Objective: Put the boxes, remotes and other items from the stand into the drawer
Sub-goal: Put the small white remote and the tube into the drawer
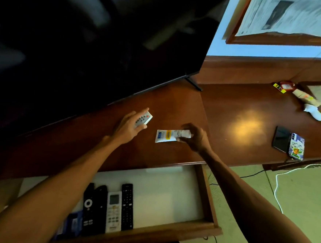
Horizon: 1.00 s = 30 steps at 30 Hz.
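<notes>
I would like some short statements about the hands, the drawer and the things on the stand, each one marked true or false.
1. The drawer is open. True.
2. The left hand is on a small white remote. True.
3. The right hand grips a black remote. False: it closes on the cap end of a white tube lying on the stand.
4. The drawer holds only one remote. False: four remotes lie side by side in it, three black and one white.
5. Two phones lie near the right end of the stand. True.
</notes>
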Motion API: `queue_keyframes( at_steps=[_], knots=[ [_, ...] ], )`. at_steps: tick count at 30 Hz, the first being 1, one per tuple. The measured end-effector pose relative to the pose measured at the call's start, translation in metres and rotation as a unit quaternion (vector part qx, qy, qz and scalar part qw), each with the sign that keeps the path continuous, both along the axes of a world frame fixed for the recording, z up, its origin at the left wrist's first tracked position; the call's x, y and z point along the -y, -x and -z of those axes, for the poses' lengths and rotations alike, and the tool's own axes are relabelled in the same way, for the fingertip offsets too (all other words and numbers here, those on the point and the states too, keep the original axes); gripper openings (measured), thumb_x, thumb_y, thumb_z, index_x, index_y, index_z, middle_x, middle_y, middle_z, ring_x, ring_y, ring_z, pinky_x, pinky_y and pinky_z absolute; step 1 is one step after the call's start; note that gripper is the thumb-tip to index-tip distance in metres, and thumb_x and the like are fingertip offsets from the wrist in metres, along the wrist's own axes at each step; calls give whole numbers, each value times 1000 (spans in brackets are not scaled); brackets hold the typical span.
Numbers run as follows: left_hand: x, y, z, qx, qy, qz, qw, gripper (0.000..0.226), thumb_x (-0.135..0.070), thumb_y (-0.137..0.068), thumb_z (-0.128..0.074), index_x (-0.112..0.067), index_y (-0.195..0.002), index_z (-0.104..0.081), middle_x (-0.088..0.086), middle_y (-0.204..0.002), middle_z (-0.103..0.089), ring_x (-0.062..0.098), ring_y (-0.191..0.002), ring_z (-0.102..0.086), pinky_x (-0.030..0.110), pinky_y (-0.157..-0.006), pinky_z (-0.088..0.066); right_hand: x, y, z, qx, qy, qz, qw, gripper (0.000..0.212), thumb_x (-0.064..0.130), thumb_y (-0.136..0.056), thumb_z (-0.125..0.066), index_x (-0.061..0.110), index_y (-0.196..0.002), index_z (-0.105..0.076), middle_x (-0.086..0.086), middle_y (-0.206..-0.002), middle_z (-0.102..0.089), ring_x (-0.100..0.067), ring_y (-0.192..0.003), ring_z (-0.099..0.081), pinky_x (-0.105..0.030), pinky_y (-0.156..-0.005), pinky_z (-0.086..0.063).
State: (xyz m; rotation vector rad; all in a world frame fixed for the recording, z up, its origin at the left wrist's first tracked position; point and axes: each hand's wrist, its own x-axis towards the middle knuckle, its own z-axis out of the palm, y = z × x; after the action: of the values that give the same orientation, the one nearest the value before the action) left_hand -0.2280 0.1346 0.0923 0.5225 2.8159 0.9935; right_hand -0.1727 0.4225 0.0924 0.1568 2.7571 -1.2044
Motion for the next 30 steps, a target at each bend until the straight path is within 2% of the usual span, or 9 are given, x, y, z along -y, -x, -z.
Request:
queue_keyframes(
  at_steps=[5,7,9,11,13,16,20,24,30],
  knots=[
    [50,-68,-3,22,-8,6,1000,63,-40,-94,-57,-38,-150,-28,5,-113,-49,16,-91,-55,26,-66,-54,48,-50,-15,-24,138,120,983,44,23,-62,-91,12,-92,-60,0,-88,-71,-9,-75,-64,-22,-65,-53],
    [64,-96,-1,28,-7,3,1000,63,-39,-93,-57,-36,-150,-30,2,-106,-48,15,-87,-53,18,-64,-45,66,-73,-18,-31,169,111,979,40,25,-63,-90,18,-86,-58,1,-85,-72,-4,-71,-62,-19,-64,-51],
    [75,-123,1,35,-12,-3,999,62,-38,-93,-59,-34,-149,-32,1,-102,-47,14,-86,-50,13,-63,-36,79,-94,-16,-24,196,90,976,37,25,-66,-88,17,-88,-59,-5,-90,-75,-8,-75,-66,-28,-70,-56],
    [83,-148,3,53,-16,-9,998,62,-40,-93,-59,-36,-149,-32,0,-102,-47,14,-88,-50,16,-65,-38,89,-113,-12,-12,208,69,976,43,30,-67,-87,12,-96,-61,-10,-94,-75,-14,-80,-68,-40,-74,-59],
    [88,-170,6,71,-19,-3,997,63,-42,-91,-61,-36,-148,-33,0,-105,-49,16,-92,-53,25,-71,-47,97,-127,-7,2,203,44,978,46,35,-68,-85,12,-102,-63,-7,-94,-73,-16,-81,-66,-44,-77,-57],
    [87,-202,14,90,-19,0,996,65,-41,-88,-65,-32,-146,-39,4,-114,-56,21,-96,-59,35,-76,-55,103,-147,-1,24,165,5,986,34,23,-77,-80,17,-108,-66,-1,-97,-69,-19,-83,-67,-42,-78,-55],
    [72,-231,30,102,7,-41,994,62,-39,-87,-66,-28,-144,-44,9,-131,-58,25,-106,-61,31,-78,-52,97,-164,18,71,142,5,987,43,13,-77,-80,11,-116,-61,-2,-103,-66,-17,-81,-66,-30,-74,-52],
    [42,-244,53,140,13,-87,986,61,-38,-86,-68,-29,-142,-45,9,-134,-58,26,-108,-62,35,-79,-55,85,-174,48,96,131,33,986,42,13,-77,-80,6,-114,-60,-6,-106,-66,-24,-90,-67,-19,-65,-49],
    [-10,-251,94,201,10,-165,965,59,-27,-85,-71,-22,-139,-49,15,-131,-58,32,-113,-59,39,-91,-52,74,-173,98,121,123,20,985,34,13,-79,-78,6,-109,-64,-10,-112,-69,-26,-87,-70,-17,-65,-47]
  ],
)
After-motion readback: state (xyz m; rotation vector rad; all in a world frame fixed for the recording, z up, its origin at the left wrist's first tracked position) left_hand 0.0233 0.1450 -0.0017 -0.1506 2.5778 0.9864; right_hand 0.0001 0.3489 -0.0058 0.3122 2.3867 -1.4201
